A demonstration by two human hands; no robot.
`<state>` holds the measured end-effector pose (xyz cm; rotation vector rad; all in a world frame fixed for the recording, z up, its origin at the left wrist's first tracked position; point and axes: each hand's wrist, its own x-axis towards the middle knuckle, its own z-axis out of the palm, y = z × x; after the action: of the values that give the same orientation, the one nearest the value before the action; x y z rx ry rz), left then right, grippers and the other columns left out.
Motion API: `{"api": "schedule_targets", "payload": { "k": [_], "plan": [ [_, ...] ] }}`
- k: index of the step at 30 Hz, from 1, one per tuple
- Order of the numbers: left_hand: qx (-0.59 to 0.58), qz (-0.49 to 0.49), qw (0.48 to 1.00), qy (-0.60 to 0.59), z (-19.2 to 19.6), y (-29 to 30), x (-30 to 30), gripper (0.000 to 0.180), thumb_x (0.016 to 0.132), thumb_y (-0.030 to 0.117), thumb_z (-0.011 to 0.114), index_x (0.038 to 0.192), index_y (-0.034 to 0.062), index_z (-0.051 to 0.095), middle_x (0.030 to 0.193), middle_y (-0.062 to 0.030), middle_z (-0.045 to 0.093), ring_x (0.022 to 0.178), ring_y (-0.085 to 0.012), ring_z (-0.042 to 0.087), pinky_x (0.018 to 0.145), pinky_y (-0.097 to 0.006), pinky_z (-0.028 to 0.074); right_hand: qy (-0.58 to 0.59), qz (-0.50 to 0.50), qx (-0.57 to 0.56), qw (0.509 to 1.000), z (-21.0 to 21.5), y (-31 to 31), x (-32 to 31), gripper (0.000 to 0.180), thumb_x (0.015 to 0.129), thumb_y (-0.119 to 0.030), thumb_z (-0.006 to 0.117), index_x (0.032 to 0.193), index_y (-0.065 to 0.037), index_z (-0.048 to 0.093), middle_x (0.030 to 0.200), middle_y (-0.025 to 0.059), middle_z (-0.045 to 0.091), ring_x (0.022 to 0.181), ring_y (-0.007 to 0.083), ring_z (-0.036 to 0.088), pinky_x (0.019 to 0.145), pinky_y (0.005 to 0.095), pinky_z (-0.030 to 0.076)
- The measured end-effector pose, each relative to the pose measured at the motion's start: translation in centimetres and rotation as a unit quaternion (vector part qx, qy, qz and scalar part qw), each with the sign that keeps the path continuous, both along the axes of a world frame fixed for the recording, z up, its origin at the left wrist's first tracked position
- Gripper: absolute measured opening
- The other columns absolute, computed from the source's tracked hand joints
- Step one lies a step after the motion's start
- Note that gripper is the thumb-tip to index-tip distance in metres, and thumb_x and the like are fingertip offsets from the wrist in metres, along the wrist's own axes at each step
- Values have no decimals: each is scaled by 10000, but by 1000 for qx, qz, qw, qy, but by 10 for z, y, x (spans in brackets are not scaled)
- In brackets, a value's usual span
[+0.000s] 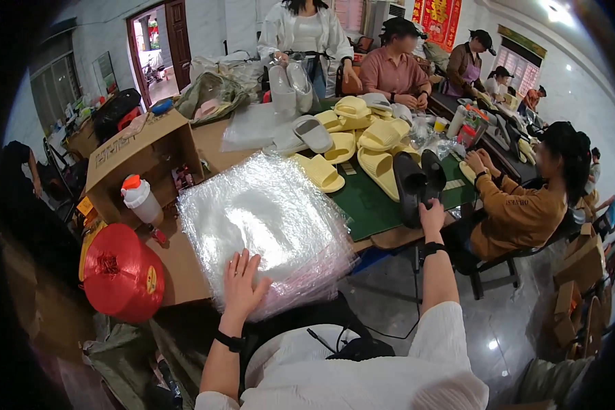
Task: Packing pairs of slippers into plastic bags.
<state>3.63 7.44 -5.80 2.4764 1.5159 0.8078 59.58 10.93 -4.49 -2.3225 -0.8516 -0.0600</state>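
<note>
My left hand (pixel 244 281) lies open, fingers spread, on the near edge of a stack of clear plastic bags (pixel 253 198). Out to the right, my right hand (pixel 431 217) is closed on the near end of a pair of black slippers (pixel 408 183), which it holds at the edge of the green table mat (pixel 369 217). The thumb and fingers are partly hidden by the soles. Just beyond the pair, a pile of yellow slippers (pixel 379 133) covers the mat. Grey slippers (pixel 313 134) rest on the left of that pile.
Left of the bags are an open cardboard box (pixel 138 147), a white bottle with an orange cap (pixel 142 198) and a roll of red twine (pixel 119 273). Across the table a person holds bagged slippers (pixel 290 85). A co-worker in brown (pixel 526 212) sits at the right.
</note>
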Motion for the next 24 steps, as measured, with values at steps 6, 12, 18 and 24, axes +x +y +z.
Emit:
{"api": "schedule_targets", "payload": {
  "k": [6,12,18,24],
  "plan": [
    [10,-2,1000,7,0,0,0,613,890,410,633,1403,99,507,1533,-171,379,1434,-387,291,1176,-524,190,-153,73,62,984,-29,-28,-24,129,811,-180,664,842,-62,621,1039,117,578,1000,388,525,854,509,486],
    [7,0,1000,11,0,2,0,614,891,412,633,1397,87,508,1529,-186,378,1429,-396,293,1174,-529,189,-193,160,102,963,-18,-56,-53,192,797,-223,696,846,-61,605,865,104,584,859,338,535,742,455,458],
    [21,1,1000,11,0,3,2,607,880,423,635,1377,92,527,1510,-191,403,1413,-397,317,1173,-525,196,-124,57,65,988,4,-18,-26,653,844,-564,660,1113,29,604,1044,176,614,1024,381,555,879,474,472],
    [13,7,1000,16,0,0,0,597,884,424,635,1374,99,532,1513,-186,400,1412,-394,318,1172,-525,198,-15,-30,-113,993,14,56,3,844,844,-670,602,1224,84,581,1294,279,541,1225,458,503,998,519,450]
  ]
}}
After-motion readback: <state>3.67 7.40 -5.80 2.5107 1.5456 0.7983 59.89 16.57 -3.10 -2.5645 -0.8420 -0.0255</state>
